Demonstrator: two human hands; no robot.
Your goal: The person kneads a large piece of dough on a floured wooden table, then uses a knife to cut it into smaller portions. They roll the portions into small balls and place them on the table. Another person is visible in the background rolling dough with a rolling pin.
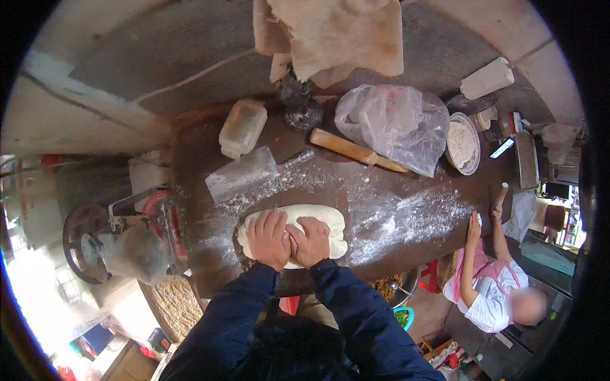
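Note:
A thick slab of pale dough [329, 216] lies on the brown tabletop [295, 190] in front of me. Both palms press down on it side by side, the thumbs touching or crossing near its middle. My left hand [269, 238] covers its left part, fingers pointing away from me. My right hand [312, 240] rests just right of it, with bent fingers. Loose flour [405, 221] is scattered to the right of the dough and beyond it. A wide metal dough cutter or cleaver [243, 175], dusted with flour, lies behind the dough, and a wooden rolling pin [348, 148] farther back.
At the back stand a plastic container [243, 127], a large plastic bag [391, 124] and a bowl of flour [462, 145]. A hand-wheel machine [90, 243] is at left. At the right edge stands another person [491, 285], hands at the table. Below are a filling bowl [393, 288] and a bowl of greens [403, 316].

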